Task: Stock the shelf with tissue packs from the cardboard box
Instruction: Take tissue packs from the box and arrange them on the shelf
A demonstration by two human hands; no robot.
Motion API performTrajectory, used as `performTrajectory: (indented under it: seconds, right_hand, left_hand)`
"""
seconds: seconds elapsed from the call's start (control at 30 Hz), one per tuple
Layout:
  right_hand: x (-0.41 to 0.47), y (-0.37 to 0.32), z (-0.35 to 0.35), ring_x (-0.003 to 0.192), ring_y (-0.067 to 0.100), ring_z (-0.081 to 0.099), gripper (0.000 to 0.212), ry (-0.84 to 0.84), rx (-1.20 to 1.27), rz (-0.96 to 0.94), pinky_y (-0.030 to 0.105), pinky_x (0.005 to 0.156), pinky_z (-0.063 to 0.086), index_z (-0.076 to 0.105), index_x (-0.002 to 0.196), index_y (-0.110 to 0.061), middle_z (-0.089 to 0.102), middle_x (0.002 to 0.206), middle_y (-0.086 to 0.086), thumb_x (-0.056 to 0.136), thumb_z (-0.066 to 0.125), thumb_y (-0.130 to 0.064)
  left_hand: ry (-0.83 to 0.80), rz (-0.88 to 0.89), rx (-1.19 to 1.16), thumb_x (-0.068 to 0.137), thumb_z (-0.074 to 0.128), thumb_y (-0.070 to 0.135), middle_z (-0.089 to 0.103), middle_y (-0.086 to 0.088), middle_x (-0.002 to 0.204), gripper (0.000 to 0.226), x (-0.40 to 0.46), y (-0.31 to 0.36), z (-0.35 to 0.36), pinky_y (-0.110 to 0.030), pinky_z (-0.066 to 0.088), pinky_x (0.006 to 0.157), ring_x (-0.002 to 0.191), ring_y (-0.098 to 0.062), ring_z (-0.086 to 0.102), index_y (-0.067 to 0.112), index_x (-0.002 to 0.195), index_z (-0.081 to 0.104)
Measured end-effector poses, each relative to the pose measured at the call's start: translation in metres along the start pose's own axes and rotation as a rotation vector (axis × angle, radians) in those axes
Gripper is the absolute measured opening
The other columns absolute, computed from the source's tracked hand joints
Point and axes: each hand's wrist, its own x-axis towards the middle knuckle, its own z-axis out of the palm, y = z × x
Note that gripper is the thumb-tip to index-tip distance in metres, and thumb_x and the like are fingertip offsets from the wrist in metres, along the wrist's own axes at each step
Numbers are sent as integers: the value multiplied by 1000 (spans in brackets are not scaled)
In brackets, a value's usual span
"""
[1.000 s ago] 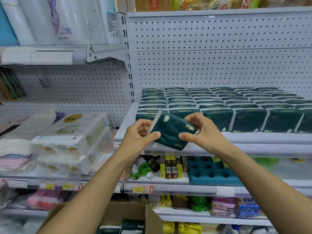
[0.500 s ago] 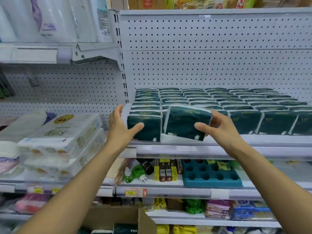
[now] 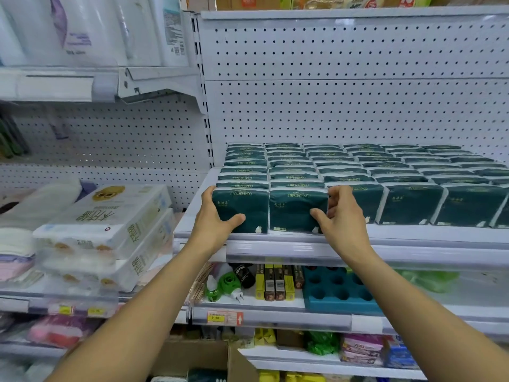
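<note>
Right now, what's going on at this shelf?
A person is stocking dark green tissue packs on a white store shelf. The left hand holds the leftmost front pack by its left side. The right hand grips the right edge of the second front pack. Both packs stand upright at the shelf's front edge, ahead of full rows. The cardboard box sits open below, with more packs inside.
</note>
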Motion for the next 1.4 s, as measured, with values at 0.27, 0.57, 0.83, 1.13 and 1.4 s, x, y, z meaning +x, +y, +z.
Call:
performTrajectory:
  seconds: [0.27,0.57,0.83,1.13,1.4]
  right_hand:
    - [-6,4,2,93,21,53,45,21,-93,10,40,71,48,43,124,-19,51,111,0,88,69,-30]
    - [-52,-25,-2,129,32,43,57,141,-429,-412,48,101,40,44,142,-12,45,143,12,93,59,-35]
    - [-157,-57,69,101,28,59,47,-158,-334,-577,38,73,48,54,132,-14,60,122,6,93,52,-40]
    - [-239,-26,215,126,24,43,45,-915,-468,-530,37,84,49,42,139,-26,43,137,-1,97,45,-43]
    - [-251,17,321,129,28,39,51,-1286,-661,-381,38,95,47,37,143,-15,41,139,9,97,51,-31]
  left_hand:
    - [8,14,33,82,79,28,40,1,150,98,0,-3,-1,-35,34,107,136,-21,39,27,152,11]
    - [225,325,459,87,67,47,28,0,158,85,-50,-10,-30,-40,25,117,144,-19,25,23,154,21]
    - [215,389,740,91,57,51,62,2,125,50,-148,-94,-83,-35,50,78,113,-20,56,25,133,54]
    - [-135,-267,871,93,57,47,56,4,131,48,-222,-257,-145,-36,49,89,121,-20,51,30,137,48]
    - [-116,-866,261,91,68,33,52,-9,137,65,-208,-360,-122,-37,47,96,122,-28,52,12,145,37]
